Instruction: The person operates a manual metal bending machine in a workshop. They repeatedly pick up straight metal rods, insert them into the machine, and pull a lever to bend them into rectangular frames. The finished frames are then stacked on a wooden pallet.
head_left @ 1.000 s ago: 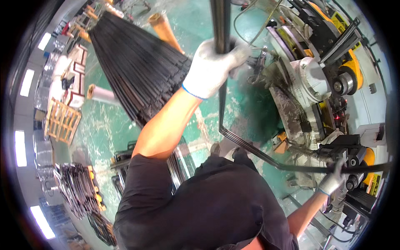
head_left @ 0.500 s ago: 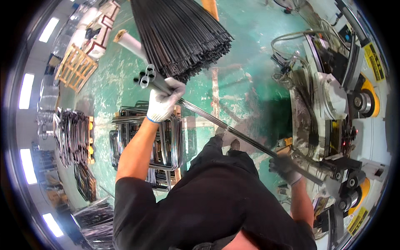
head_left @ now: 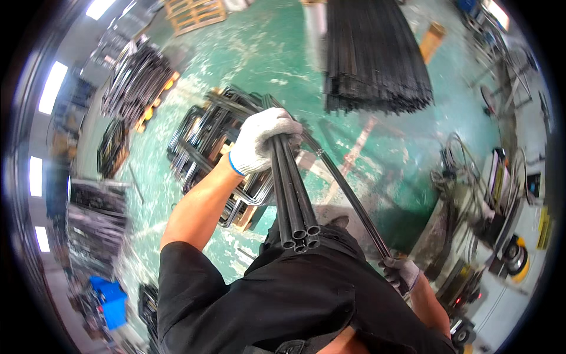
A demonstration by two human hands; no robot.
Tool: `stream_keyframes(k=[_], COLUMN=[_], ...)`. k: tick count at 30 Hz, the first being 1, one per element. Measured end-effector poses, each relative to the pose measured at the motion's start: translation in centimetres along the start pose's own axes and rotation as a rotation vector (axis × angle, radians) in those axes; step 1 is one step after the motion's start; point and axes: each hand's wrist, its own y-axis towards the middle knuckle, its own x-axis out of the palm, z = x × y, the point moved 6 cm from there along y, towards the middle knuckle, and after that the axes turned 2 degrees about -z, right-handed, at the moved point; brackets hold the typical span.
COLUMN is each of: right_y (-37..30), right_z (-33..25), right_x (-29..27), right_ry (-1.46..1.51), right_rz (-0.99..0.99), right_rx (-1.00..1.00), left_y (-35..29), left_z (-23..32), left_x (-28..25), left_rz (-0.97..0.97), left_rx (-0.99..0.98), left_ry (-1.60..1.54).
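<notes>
Tube bundle (head_left: 291, 192): where do we have it?

Mid-view, in front of our torso, both gloved hands on it. Going left to right.

OK. Far left?

Blue object (head_left: 109, 302) low down, too blurred for us to identify. Higher up, a stack of dark frames (head_left: 137, 82) with orange-yellow bits at its base. Next we have a pile of bent tube frames (head_left: 200, 156), wood showing under it, partly hidden by our left arm.

Left hand?

Left hand (head_left: 262, 138): white glove, blue cuff edge, fingers wrapped round the dark tubes. Open round ends stick out toward our torso, bunched, not flush.

One leg or two?

Two, as we see it. Second leg slants down-right from just beyond that hand. We can't make out the bend joining them; glove and pile clutter it.

Past that?

Straight tube stack (head_left: 377, 59) at the top, well apart from what we hold, ends ragged.

Right hand?

Right hand (head_left: 402, 270): gloved, fingers curled round the low end of the slanting leg, short stub showing past it. We see a machine (head_left: 514, 256) with yellow parts further right.
</notes>
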Motion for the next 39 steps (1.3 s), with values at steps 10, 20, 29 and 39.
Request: stream_keyframes(k=[10, 20, 29, 39], right_y=[19.3, 41.2, 63.8, 79.0], right_z=[-19.1, -31.9, -34.2, -34.8], right_x=[19.0, 48.4, 59.7, 57.7], right_ry=[-0.851, -1.35, -1.772, -1.805], right_rz=[0.376, 0.308, 0.249, 0.321], right_rx=[-0.381, -0.657, -0.87, -0.847], left_y=[-23.2, -47.9, -65.7, -79.7], left_z=[-6.6, -17.3, -30.7, -41.9], left_x=[-17.1, -21.2, -14.8, -3.8], left_rz=[0.175, 0.019, -0.272, -0.361], left_rx=[-0.195, -0.667, -1.059, -1.401], left_ry=[0.292, 0.568, 0.817, 0.721])
